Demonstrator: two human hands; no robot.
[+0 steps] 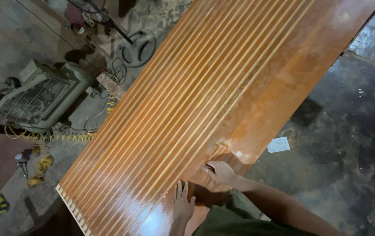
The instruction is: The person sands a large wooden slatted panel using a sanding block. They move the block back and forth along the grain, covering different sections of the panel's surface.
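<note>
Looking down, you've got the grooved orange panel [205, 100] running its long axis away from you, up and to the right. Your left hand [183, 203] lies flat on the panel's near end, fingers together. Your right hand [220, 171] is curled, pressing something small I can't make out onto the panel — just right of the last groove, the hand nearer the dull patch [231, 146].
</note>
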